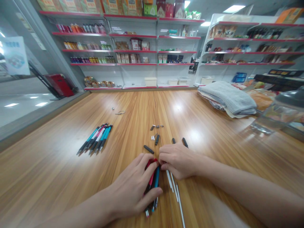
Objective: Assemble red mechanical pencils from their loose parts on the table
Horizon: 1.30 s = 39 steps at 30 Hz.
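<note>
My left hand (133,185) is curled over a few pen barrels, among them a red barrel (151,180) and a blue barrel (157,177), pressed against the table. At their far ends the bent fingers of my right hand (178,160) are closed together; what they pinch is hidden. Thin white refills (177,193) lie under and in front of the right hand. Beyond the hands are a black pen grip (148,149), another black grip (157,139), small white pieces (152,138) and metal pen tips (152,127). Another black piece (185,142) shows past my right hand.
Several assembled-looking pens (96,139) lie in a bunch on the left of the wooden table (133,120). A thin loop (120,112) is farther back. Folded striped cloth (228,98) and a clear container (273,115) stand at the right. Stocked shelves (133,50) line the back.
</note>
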Tool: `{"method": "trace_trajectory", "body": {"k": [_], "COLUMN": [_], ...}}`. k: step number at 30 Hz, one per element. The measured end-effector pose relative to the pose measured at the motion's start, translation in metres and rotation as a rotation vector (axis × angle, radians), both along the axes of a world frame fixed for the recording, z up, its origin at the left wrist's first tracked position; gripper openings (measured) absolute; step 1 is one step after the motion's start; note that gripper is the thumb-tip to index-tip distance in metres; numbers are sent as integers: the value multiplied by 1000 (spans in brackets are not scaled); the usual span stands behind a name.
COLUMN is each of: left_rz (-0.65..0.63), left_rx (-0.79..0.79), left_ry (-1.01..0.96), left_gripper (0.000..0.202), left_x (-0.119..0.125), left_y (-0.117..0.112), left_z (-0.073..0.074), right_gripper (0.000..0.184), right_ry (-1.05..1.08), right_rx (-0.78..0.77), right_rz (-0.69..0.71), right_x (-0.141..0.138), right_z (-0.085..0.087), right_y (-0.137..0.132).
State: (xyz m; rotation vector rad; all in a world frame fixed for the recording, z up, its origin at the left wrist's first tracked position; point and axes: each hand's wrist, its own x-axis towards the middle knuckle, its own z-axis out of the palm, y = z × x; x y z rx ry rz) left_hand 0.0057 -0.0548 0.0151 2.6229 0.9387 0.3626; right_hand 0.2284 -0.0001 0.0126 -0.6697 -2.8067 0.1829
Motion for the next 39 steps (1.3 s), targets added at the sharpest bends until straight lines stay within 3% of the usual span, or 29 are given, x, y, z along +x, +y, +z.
{"method": "trace_trajectory", "body": {"k": [6,9,11,14,16,20,25,31,35,37,39], "left_rz": [50,77,-1,-317,-416,-423,-465,-566,-374,-154,157], "left_rx": [-41,-16,11,28,22,33,87,73,-25,1,66], "left_ry": [-86,-206,-245,-163,-91,-51,-36,-83,-362,-534,-690], "left_gripper": [38,32,25,25,26,17,17,20,10,8,14], "left_x": [7,-1,-13,-29,-34,-30,-27,-26,-32,-37,-41], "left_y": [-5,-1,5,13,16,15,12,10,17,25,35], "left_z": [-2,0,1,1,2,4,4,3,-10,-20,-29], "right_gripper": [9,11,14,15,13,5,7,10,10,9,10], "right_ry": [-69,-102,-116,-109,-76,118,360,335,331,351,364], "right_rx": [54,91,105,109,113,141,187,163,138,135,132], "right_rz": [-21,-26,-28,-30,-32,-63,0,5,-57,-95,-130], "right_x": [-3,-5,-5,-4,-3,1,3,2,2,2,1], "right_z": [7,8,7,3,0,-8,-12,-15,-15,-15,-14], "right_y": [-3,-5,-6,-6,-4,2,6,9,11,12,11]}}
